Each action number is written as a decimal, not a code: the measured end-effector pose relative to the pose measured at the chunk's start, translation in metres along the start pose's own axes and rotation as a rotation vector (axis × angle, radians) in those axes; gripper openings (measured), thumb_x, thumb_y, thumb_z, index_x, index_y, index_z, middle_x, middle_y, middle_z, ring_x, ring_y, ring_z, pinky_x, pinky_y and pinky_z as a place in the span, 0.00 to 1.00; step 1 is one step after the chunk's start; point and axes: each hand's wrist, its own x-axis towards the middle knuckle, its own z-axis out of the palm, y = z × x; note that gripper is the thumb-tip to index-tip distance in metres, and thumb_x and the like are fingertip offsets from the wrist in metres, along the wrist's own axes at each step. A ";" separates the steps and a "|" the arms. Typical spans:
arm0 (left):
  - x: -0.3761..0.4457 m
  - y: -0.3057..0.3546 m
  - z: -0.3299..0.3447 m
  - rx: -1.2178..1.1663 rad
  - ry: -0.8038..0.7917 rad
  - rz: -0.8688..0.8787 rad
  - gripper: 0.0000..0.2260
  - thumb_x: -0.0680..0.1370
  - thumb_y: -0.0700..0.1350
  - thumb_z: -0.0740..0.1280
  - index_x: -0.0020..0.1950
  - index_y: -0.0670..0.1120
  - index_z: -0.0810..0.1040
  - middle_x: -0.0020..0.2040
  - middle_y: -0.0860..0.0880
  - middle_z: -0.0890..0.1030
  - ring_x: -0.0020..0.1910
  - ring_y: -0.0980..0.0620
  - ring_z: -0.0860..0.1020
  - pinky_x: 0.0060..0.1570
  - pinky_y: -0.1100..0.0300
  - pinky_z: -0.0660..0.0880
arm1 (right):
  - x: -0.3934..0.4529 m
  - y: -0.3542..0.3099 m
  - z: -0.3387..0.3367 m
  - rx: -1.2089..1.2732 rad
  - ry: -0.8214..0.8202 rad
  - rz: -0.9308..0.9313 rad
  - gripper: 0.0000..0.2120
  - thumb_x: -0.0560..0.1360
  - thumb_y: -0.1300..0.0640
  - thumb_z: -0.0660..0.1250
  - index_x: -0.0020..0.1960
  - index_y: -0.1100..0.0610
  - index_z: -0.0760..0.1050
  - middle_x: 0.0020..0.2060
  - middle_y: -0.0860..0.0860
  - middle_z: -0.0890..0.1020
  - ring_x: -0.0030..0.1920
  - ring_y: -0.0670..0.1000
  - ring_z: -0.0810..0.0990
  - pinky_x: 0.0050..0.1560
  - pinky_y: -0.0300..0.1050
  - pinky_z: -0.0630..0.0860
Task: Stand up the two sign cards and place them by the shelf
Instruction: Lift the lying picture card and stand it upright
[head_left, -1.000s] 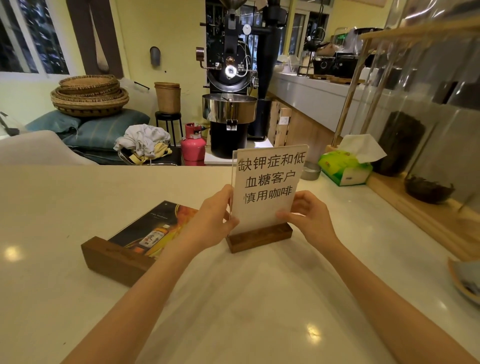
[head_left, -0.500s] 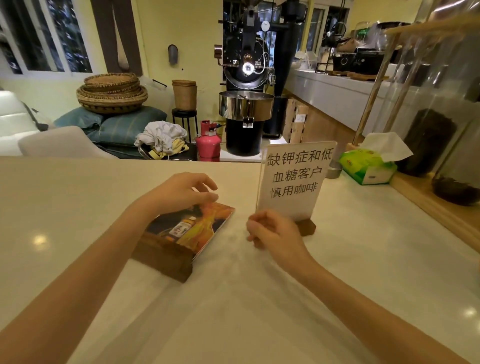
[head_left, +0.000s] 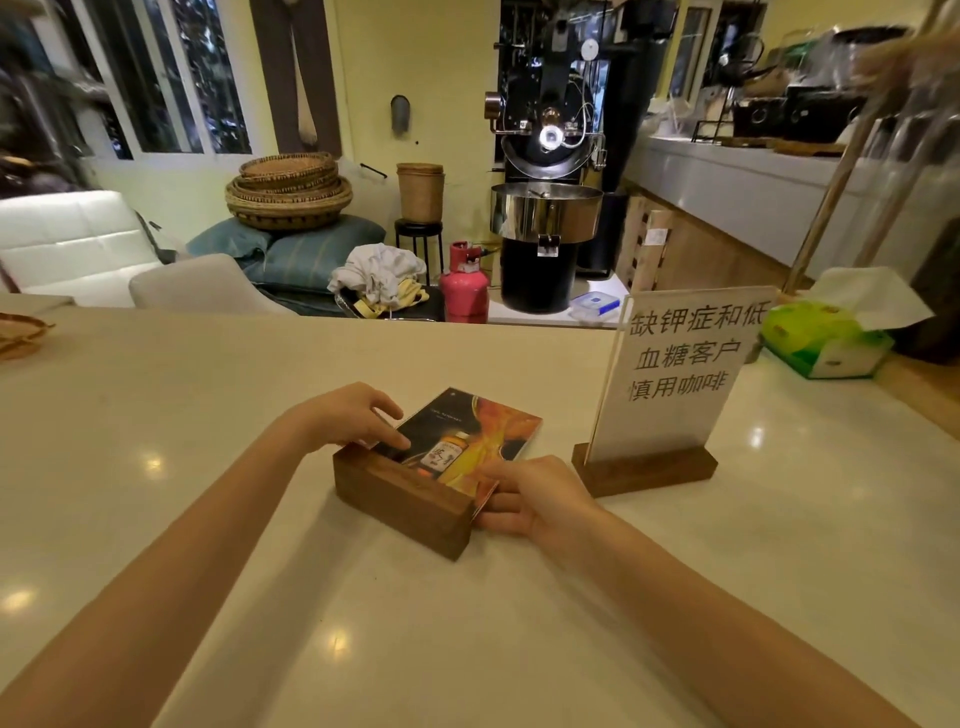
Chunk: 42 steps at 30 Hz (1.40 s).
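A white sign card (head_left: 680, 374) with black characters stands upright in its wooden base (head_left: 647, 469) on the pale counter, with no hand on it. The second sign card (head_left: 470, 439), a dark and orange picture of a bottle, lies flat on its back with its wooden base (head_left: 400, 496) toward me. My left hand (head_left: 345, 418) rests on the card's left edge, fingertips touching the picture. My right hand (head_left: 535, 496) pinches the card's right edge beside the base.
A green tissue box (head_left: 823, 338) sits at the right by the wooden shelf rack (head_left: 841, 171). A woven basket's rim (head_left: 18, 332) shows at the counter's left edge. Beyond the counter stand a coffee roaster (head_left: 548, 208) and a pink gas cylinder (head_left: 464, 283).
Both hands have left the white sign, which now stands by itself on the right. They have moved to the lying picture card and taken hold of its two side edges.
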 end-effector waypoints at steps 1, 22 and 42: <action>0.001 -0.003 0.001 -0.005 0.002 -0.012 0.22 0.71 0.44 0.70 0.64 0.44 0.72 0.62 0.42 0.77 0.59 0.44 0.75 0.61 0.51 0.74 | 0.002 0.002 0.001 -0.008 0.015 -0.009 0.16 0.72 0.63 0.66 0.59 0.65 0.71 0.50 0.62 0.83 0.42 0.56 0.85 0.44 0.52 0.82; -0.002 0.006 0.014 -0.423 0.258 0.278 0.26 0.70 0.38 0.71 0.66 0.47 0.69 0.49 0.45 0.76 0.51 0.43 0.77 0.43 0.49 0.79 | -0.015 -0.026 -0.018 -0.403 0.114 -0.615 0.18 0.72 0.61 0.68 0.57 0.54 0.64 0.42 0.50 0.79 0.44 0.49 0.82 0.36 0.42 0.82; -0.002 0.030 0.051 -0.196 0.554 0.530 0.26 0.69 0.41 0.73 0.64 0.46 0.69 0.46 0.48 0.78 0.44 0.50 0.78 0.39 0.71 0.70 | -0.028 -0.007 -0.048 -0.687 0.288 -0.961 0.20 0.74 0.60 0.64 0.64 0.58 0.63 0.52 0.59 0.81 0.52 0.53 0.80 0.52 0.45 0.79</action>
